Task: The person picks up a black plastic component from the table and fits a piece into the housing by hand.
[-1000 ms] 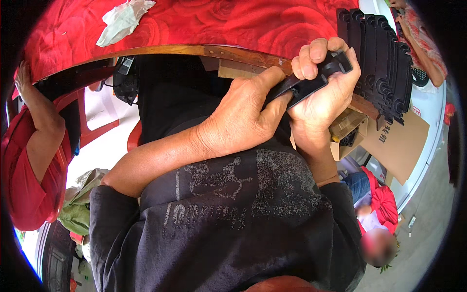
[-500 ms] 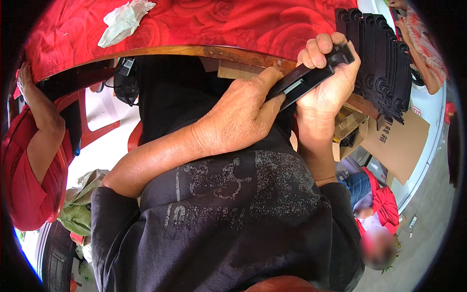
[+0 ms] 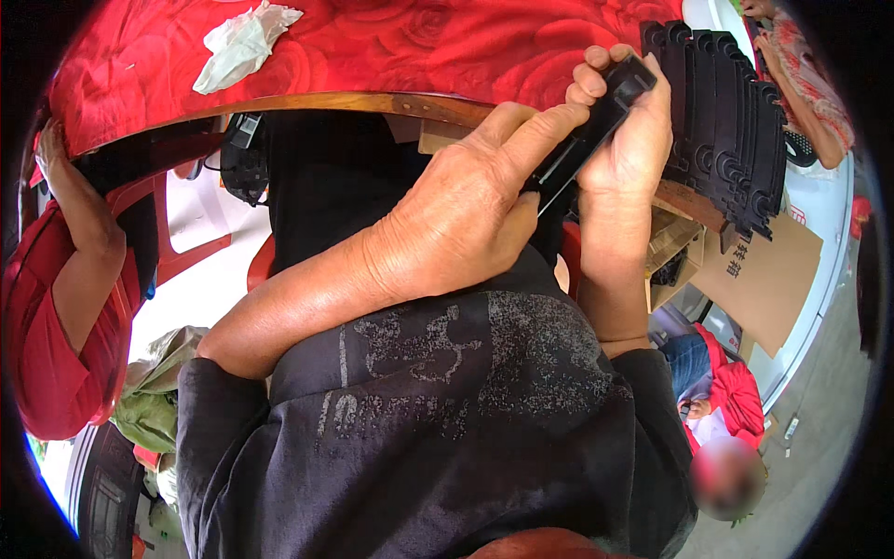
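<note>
Much of the long black plastic part (image 3: 589,130) is hidden: the left hand (image 3: 456,224) covers its near end and the right hand (image 3: 626,140) wraps its far end, so only a flat dark strip with a pale line along it shows between them. It is held tilted in the air, just near of the table edge (image 3: 307,101). The left hand's fingers are curled shut round the near end, index finger stretched along the strip. The right hand's fingers are closed over the far tip, thumb behind; what the palm hides cannot be made out.

The table wears a glossy red cloth with a rose pattern (image 3: 419,42), over a wooden rim. A crumpled white tissue (image 3: 244,45) lies on it at far left. At far right stands a row of matching black plastic parts (image 3: 731,130), ribbed and notched, packed upright side by side, possibly resting on the table's corner. Right of them lies flat brown cardboard (image 3: 764,279), partly cut off by the lens rim. At left a person's red sleeve (image 3: 47,354) shows.
</note>
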Available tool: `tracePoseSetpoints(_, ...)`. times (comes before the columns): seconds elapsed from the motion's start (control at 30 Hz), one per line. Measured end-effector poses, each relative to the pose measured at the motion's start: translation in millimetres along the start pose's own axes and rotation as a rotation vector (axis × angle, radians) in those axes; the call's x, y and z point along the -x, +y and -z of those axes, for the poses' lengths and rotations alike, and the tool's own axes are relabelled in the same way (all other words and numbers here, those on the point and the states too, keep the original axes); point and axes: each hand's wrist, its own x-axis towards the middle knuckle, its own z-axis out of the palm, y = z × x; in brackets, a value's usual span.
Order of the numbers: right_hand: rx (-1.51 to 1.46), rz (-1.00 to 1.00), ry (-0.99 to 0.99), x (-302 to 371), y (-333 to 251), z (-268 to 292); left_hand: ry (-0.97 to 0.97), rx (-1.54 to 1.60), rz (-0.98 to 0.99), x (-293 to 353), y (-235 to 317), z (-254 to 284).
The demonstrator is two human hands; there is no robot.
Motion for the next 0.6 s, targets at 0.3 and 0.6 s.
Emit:
tracePoseSetpoints(0.3,0.125,0.01,0.05,-0.3,2.8,-6.4,-0.038,-0.196,-0.054,-6.1,-1.8,-0.4)
tracePoseSetpoints(0.6,0.105,-0.028,0.015,0.6,4.4,-5.5,-0.069,-0.177,-0.038,-5.7,-2.2,3.5)
